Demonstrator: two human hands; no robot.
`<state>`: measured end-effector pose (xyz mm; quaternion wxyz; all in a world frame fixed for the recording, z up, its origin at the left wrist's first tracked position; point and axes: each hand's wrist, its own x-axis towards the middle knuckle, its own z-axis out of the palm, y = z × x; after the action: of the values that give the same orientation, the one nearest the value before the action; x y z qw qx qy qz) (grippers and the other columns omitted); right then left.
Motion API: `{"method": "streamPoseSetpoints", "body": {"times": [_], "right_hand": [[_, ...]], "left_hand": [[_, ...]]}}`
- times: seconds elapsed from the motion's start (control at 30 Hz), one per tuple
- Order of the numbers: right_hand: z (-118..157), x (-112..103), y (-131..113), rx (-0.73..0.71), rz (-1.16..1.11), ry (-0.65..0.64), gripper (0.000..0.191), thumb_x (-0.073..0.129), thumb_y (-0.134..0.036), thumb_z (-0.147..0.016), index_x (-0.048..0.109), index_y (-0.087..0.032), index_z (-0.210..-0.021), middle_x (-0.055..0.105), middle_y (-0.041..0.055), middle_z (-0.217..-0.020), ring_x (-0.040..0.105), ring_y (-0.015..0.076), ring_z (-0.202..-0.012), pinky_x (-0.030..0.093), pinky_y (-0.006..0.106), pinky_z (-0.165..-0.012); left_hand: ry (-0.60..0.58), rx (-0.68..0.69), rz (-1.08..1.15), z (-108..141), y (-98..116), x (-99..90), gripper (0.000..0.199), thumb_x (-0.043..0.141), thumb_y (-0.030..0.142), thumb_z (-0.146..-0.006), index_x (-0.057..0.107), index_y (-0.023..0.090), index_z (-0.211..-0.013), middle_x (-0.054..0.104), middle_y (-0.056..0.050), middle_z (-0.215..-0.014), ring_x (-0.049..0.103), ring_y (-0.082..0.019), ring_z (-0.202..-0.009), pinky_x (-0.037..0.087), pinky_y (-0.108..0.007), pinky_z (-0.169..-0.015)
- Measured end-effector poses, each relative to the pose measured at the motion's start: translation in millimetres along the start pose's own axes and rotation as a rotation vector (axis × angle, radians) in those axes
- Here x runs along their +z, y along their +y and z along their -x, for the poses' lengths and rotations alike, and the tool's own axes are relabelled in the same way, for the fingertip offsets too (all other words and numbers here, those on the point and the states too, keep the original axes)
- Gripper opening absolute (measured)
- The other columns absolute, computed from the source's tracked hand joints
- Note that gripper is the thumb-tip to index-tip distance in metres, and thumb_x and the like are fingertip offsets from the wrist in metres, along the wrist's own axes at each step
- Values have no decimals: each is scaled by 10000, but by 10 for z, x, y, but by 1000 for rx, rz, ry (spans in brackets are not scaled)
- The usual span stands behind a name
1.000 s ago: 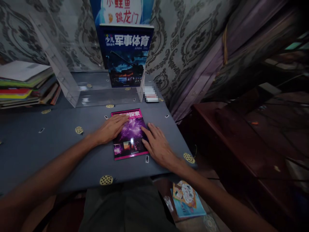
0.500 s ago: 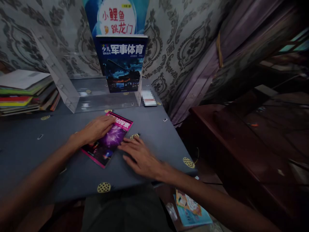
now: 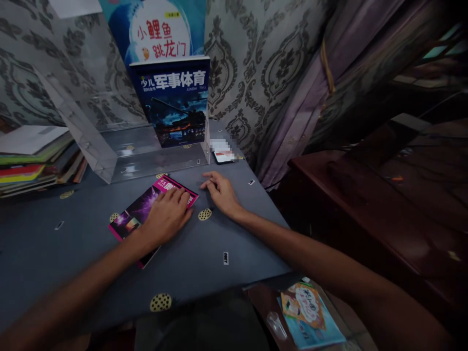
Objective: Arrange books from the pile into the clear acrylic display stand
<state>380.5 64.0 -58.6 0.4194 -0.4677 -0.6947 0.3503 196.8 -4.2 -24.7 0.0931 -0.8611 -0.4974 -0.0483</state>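
Note:
A magazine-sized book with a pink border and a purple cover (image 3: 141, 205) lies at a slant on the grey tablecloth (image 3: 193, 263). Flat across its right half rests my left hand (image 3: 167, 214), fingers spread and covering part of the title. My right hand (image 3: 222, 196) is just past the book's upper right corner, apart from it. Its fingers are loosely bent and hold nothing. Behind both hands a clear acrylic rack (image 3: 153, 163) carries a dark blue book (image 3: 175, 105), upright and leaning back. A taller light blue book (image 3: 195, 29) stands behind that one.
A pile of books and papers (image 3: 34, 156) sits left of the rack. A phone (image 3: 224, 152) lies at the rack's right end. More books (image 3: 310, 317) and a clear plastic cup (image 3: 277, 325) are below the table edge. A dark red cabinet (image 3: 351, 219) stands to the right.
My left hand has slid right and down over the book. My right hand has moved away from the book's edge, farther up the table. The book has turned slightly, and the view has shifted.

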Motion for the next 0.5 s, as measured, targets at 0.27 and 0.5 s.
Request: {"method": "streamPoseSetpoints", "body": {"times": [0.27,0.5], "right_hand": [[92,-34,-1,-54,-13,-99,296,433,-207,-963,570,-191,-1225,779,49,-933,702,187,-896,496,362,-876],[118,-62,-23,-43,-7,-139,300,424,-223,-989,552,-195,-1258,779,41,-932,709,180,-881,506,340,-840]], "left_hand": [[61,44,-46,-26,22,39,218,443,222,-986,608,107,-1071,716,-198,-1089,669,-337,-1101,580,-468,-897],[37,25,1,-43,22,-33,253,387,211,-999,625,132,-970,729,-173,-993,707,-306,-979,612,-421,-772]]}}
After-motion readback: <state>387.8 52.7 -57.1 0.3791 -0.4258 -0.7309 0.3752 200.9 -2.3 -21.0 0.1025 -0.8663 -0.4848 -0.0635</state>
